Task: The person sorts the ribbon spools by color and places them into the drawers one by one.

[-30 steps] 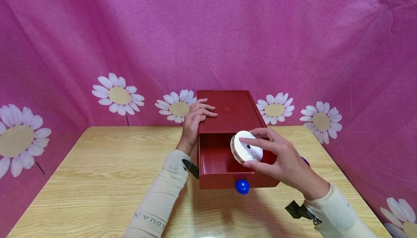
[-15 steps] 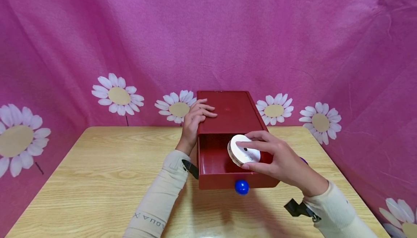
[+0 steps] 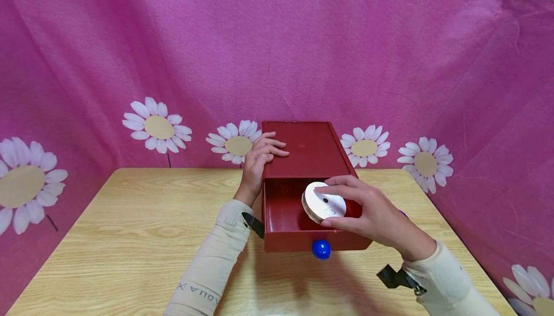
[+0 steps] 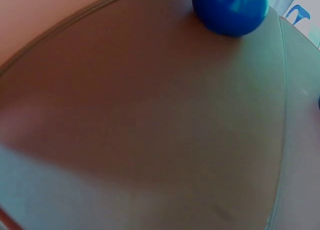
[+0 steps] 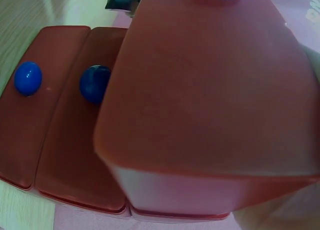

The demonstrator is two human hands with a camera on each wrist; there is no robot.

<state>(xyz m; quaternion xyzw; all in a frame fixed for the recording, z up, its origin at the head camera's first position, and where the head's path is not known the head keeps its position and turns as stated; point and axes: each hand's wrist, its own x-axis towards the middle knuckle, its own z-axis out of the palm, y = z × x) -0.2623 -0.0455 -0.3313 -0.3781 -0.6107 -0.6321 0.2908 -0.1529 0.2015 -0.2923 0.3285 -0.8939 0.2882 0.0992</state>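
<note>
My right hand [image 3: 368,210] pinches a white spool [image 3: 322,205] with a small dark centre hole, thumb at its near edge and fingers across its top. The spool is tilted inside the pulled-out top drawer [image 3: 318,241] of a dark red drawer cabinet [image 3: 303,147]. My left hand [image 3: 257,164] rests on the cabinet's left top edge with fingers extended. In the right wrist view the drawer front [image 5: 215,100] fills much of the picture, and the spool is hidden. Neither the left hand nor the spool shows in the left wrist view, where a blue knob [image 4: 230,10] stands out.
A blue knob [image 3: 321,249] sits on the drawer front. Lower drawers [image 5: 80,125] with blue knobs are pushed in. A small purple thing [image 3: 404,213] peeks out behind the right hand. The cabinet stands on a wooden table [image 3: 151,229] before a pink flowered cloth [image 3: 268,42].
My right hand has lowered the spool slightly and shifted it a little left in the drawer. The left hand has stayed on the cabinet.
</note>
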